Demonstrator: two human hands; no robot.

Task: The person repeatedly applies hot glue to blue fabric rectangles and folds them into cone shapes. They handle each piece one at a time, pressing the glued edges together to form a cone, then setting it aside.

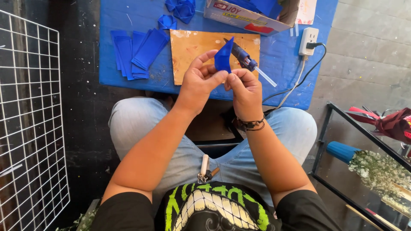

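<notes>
My left hand (199, 81) and my right hand (244, 85) are raised over my lap, and together they pinch a small folded piece of blue ribbon (223, 55), its point upward. Just behind it a blue hot glue gun (243, 57) with a clear glue stick lies on a brown wooden board (192, 49). The board rests on a low blue table (128, 21). Cut blue ribbon strips (136, 52) are spread on the table to the left. Several folded blue ribbon pieces (177, 10) lie at the far edge.
An open cardboard box (246, 17) stands at the table's back right, beside a white power strip (309, 40) with a cable hanging down. A white wire grid (30, 115) leans at the left. A black metal frame (342, 128) with small white flowers (376, 171) is at the right.
</notes>
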